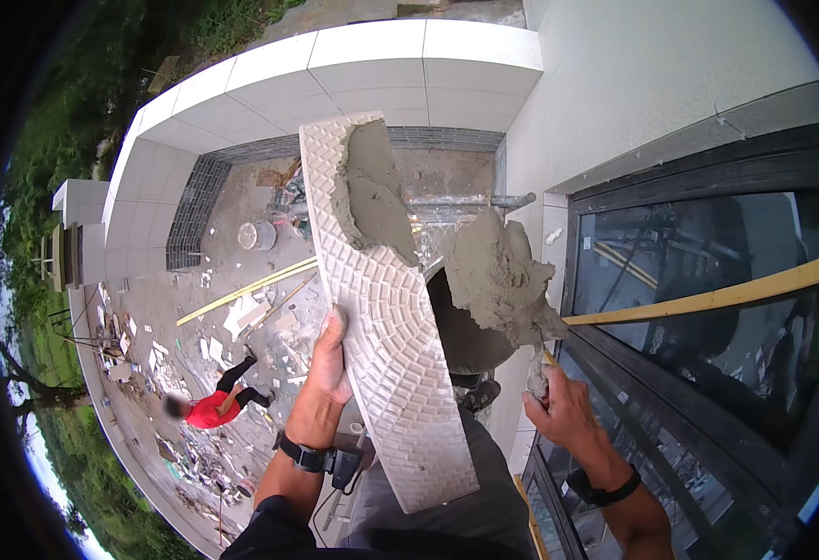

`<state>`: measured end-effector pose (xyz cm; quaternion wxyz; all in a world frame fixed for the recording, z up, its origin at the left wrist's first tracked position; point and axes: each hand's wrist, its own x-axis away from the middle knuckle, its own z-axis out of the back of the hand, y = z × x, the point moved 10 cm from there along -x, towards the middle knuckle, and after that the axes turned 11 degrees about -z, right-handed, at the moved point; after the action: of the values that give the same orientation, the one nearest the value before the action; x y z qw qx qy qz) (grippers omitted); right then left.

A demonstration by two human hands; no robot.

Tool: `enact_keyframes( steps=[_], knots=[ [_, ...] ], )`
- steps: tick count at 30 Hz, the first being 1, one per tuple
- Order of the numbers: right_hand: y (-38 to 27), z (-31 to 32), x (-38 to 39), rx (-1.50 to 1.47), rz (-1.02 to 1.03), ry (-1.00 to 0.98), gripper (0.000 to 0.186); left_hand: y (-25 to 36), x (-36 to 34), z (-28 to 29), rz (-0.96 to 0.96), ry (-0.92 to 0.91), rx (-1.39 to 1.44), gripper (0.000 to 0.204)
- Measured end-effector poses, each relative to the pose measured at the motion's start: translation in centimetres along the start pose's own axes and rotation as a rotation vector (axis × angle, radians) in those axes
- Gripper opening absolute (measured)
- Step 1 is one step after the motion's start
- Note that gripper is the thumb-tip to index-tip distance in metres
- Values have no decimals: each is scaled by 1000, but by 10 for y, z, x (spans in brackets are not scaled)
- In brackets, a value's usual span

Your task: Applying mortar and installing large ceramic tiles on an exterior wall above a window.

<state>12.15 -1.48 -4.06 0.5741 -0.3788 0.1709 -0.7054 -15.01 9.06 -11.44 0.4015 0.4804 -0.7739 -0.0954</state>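
Observation:
My left hand (330, 359) grips the left long edge of a pale tile (391, 364), its thumb on the ribbed back that faces up. Wet grey mortar (377, 196) lies spread over the tile's far end. My right hand (566, 411) is closed round the mortar-caked handle of a trowel (538, 373), to the right of the tile. A thick heap of mortar (498, 271) covers the trowel's blade, which is mostly hidden. Below it, partly behind the tile, a dark container holds more mortar (470, 341).
Dark-framed glass (708, 243) stands close on my right, crossed by a wooden strip (717, 299). A pale tiled parapet (363, 79) curves ahead. Far below left, a person in a red top (212, 409) is among scattered debris; a white bucket (256, 235) stands beyond.

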Motion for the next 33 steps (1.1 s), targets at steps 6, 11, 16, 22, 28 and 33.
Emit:
enact_keyframes(
  steps=[6,11,16,22,28,33],
  knots=[
    [-40,24,-6,76,400,365,40,-17,16,-99,110,-129,93,70],
    [-18,-12,9,-43,384,256,38,-4,29,-162,87,-248,61,71],
    [31,-42,27,-128,153,34,45,-8,34,-175,105,-244,78,70],
    [98,-26,70,-51,-48,185,40,-7,30,-165,120,-249,8,72],
    [34,45,100,24,71,361,28,-16,24,-132,162,-260,-55,74],
    [4,83,92,-284,-87,392,22,-32,21,-92,198,-179,-70,72]
  ],
)
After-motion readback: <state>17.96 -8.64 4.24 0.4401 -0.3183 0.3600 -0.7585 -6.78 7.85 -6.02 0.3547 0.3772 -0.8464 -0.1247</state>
